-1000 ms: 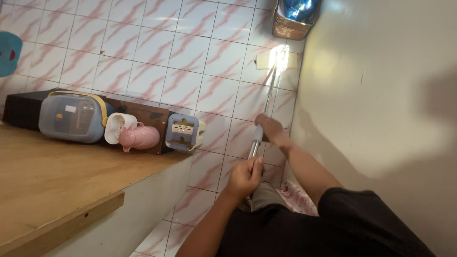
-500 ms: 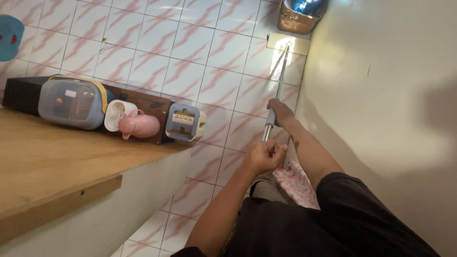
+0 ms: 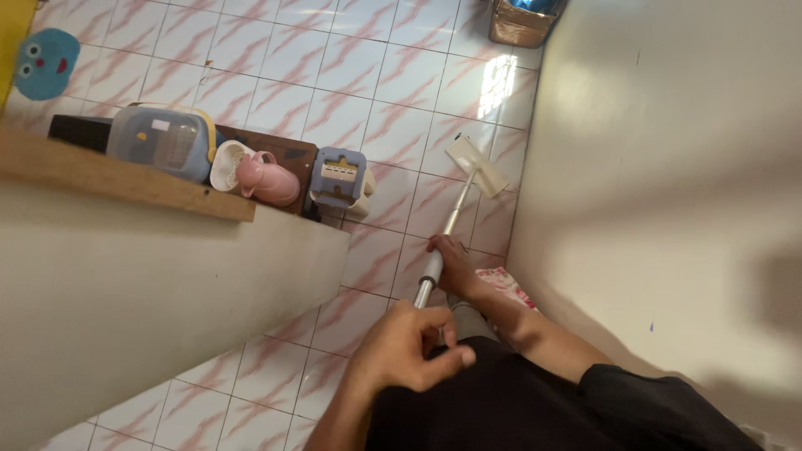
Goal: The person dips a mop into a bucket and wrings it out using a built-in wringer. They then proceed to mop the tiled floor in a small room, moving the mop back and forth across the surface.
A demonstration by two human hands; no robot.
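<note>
Seen from the head camera, a person works a flat mop (image 3: 462, 198) over the pink-streaked tiled floor (image 3: 334, 75) beside a pale wall (image 3: 668, 167). The right hand (image 3: 455, 266) clasps the metal shaft lower down; the left hand (image 3: 413, 347) grips its upper end. The mop looks light and stiff (best held along the shaft). A pink jug (image 3: 271, 178), a lidded plastic box (image 3: 163, 140) and a small blue container (image 3: 338, 177) crowd the floor by the wooden counter (image 3: 125, 179).

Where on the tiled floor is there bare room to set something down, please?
Bare tiles lie between the mop head and the brown box by the wall, and along the foot of the white counter. It is crowded where the clear container, pink jug and blue caddy stand together.
</note>
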